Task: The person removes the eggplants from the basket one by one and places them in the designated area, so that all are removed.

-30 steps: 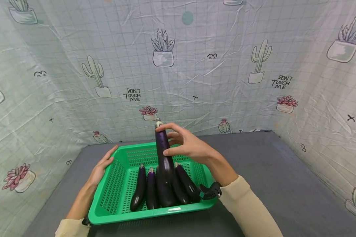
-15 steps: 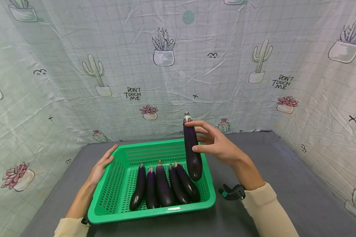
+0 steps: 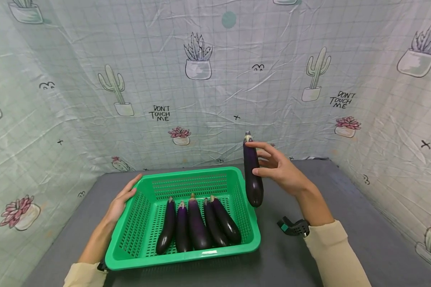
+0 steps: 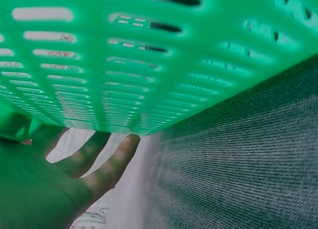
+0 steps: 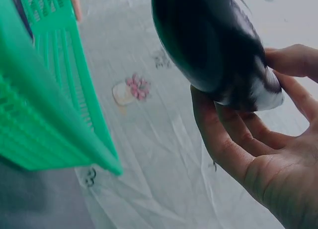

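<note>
My right hand (image 3: pixel 285 171) holds a dark purple eggplant (image 3: pixel 254 181) nearly upright, stem end up, between thumb and fingers. It hangs in the air by the right rim of the green plastic basket (image 3: pixel 253 235). In the right wrist view, the fingers wrap the eggplant (image 5: pixel 208 45) from one side, the thumb from the other. Several more eggplants (image 3: pixel 199 229) lie side by side inside the basket, stems pointing away. My left hand (image 3: pixel 118 205) rests along the basket's left side. In the left wrist view, its fingers (image 4: pixel 112 169) are fairly straight against the outer wall.
The basket stands on a dark grey tabletop (image 3: pixel 344 215). Behind and at both sides hangs a pale sheet (image 3: pixel 273 95) printed with cacti. A black strap (image 3: pixel 294 227) sits on my right wrist, below the sleeve cuff.
My right hand has carried the eggplant up from above the middle of the basket and rightward, past its right rim. The left hand and the basket stay in nearly the same place.
</note>
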`<state>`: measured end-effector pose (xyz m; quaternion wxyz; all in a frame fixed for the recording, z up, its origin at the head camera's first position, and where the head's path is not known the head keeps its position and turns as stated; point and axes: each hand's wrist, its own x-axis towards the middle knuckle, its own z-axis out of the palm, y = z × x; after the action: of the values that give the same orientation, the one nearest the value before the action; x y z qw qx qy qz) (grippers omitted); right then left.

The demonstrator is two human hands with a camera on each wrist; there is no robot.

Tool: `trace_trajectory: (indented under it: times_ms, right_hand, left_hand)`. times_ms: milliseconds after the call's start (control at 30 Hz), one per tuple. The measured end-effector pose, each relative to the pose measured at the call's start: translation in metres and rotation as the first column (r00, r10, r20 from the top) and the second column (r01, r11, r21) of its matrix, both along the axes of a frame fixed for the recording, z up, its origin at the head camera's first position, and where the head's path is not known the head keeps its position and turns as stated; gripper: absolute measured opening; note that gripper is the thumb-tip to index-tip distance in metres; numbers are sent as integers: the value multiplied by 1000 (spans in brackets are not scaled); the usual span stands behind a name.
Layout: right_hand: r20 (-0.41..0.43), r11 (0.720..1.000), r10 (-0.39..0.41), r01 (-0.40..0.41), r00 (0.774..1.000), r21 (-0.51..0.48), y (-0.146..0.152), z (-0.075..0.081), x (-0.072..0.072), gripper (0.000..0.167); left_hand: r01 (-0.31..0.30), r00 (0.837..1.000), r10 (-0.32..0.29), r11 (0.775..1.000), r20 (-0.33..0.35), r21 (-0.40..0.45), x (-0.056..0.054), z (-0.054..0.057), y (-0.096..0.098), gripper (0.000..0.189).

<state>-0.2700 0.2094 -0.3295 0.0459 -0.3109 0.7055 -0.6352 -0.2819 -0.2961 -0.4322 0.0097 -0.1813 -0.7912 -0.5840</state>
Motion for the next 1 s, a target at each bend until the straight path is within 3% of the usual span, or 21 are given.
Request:
trace_trajectory:
  times_ms: [600, 1000]
  right_hand:
    - [112, 983, -181, 176, 977, 55, 40, -19, -32, 52]
    - [208, 970, -229, 207, 951, 125, 46, -51, -55, 66]
  left_hand:
    - [1, 1000, -2, 1000, -19, -15, -3, 4, -1, 57]
    - [16, 1000, -16, 1000, -6, -10, -3, 5, -1, 59]
